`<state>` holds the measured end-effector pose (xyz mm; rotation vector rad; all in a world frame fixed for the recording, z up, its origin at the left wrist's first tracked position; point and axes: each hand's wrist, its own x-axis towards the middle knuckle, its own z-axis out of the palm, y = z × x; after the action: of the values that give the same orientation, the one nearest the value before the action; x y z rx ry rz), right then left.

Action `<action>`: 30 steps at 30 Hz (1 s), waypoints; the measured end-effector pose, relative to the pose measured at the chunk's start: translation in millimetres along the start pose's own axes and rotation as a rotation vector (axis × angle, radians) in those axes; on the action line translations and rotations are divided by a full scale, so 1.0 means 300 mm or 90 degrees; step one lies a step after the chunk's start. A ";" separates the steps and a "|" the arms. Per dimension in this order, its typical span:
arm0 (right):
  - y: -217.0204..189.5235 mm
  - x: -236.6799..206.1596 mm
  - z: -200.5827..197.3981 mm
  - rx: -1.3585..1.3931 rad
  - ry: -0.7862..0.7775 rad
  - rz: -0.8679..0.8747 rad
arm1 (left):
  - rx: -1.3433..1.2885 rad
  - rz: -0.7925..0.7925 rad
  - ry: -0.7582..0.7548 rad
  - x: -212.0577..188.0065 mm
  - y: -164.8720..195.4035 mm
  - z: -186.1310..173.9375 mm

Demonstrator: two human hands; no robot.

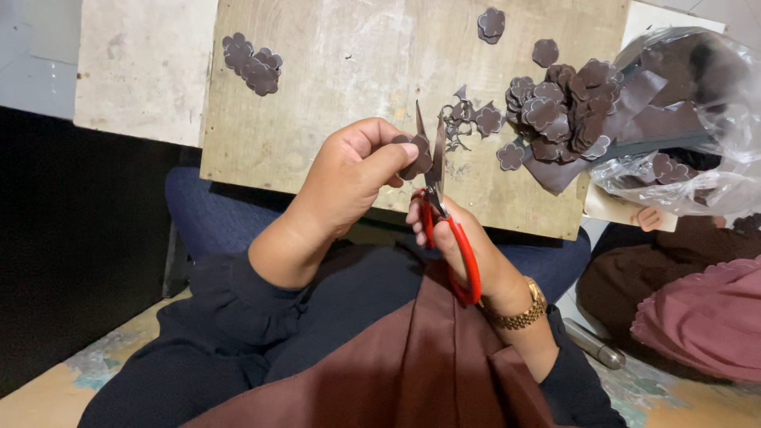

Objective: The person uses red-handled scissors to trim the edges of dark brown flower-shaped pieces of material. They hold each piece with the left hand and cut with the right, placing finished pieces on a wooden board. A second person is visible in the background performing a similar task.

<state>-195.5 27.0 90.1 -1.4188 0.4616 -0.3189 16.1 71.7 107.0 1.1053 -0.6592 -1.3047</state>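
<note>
Red-handled scissors (444, 214) sit in the right hand (468, 254), whose fingers are closed through and around the handle loops. That closed grip keeps the tool under control while the blades stand partly open, pointing up and away from the body.

Just left of that grip, the left hand (349, 178) pinches a dark brown flower-shaped piece (415, 157) between thumb and forefinger. The piece lies against the inner side of the blades, so its edge can feed into the cut. Holding it by the far side from the blades keeps the fingertips clear of the cutting edge.

Both hands work above the near edge of a worn wooden board (333, 87), which rests across the lap; offcuts therefore fall onto a flat surface. Directly beyond the blade tips lie thin brown trimmings (458, 127).

Farther right of the grip, a heap of flower pieces (559, 111) overlaps strips of the same brown sheet. A clear plastic bag (697, 119) holding more brown material lies beyond that. Far to the left, a smaller cluster (252, 63) sits apart, seemingly sorted from the main heap.
</note>
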 end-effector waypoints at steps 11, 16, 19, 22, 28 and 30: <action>0.004 -0.012 -0.006 -0.027 -0.002 0.016 | 0.027 0.034 -0.052 -0.012 0.021 -0.018; 0.002 -0.009 -0.012 -0.020 -0.011 0.021 | 0.005 0.060 -0.057 -0.011 0.024 -0.018; 0.001 -0.008 -0.011 -0.027 -0.028 0.017 | 0.034 0.050 -0.044 -0.010 0.023 -0.018; -0.002 -0.001 -0.007 -0.028 -0.034 0.009 | 0.040 0.047 -0.040 -0.009 0.022 -0.017; -0.026 0.003 -0.011 -0.180 -0.001 -0.018 | 0.058 0.022 -0.045 -0.016 0.024 -0.019; -0.030 0.005 -0.010 -0.190 0.001 -0.015 | 0.059 0.020 -0.050 -0.016 0.023 -0.020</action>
<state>-195.3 22.5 98.7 -1.7152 0.5092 -0.2768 23.3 77.1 111.9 1.1180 -0.7993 -1.3071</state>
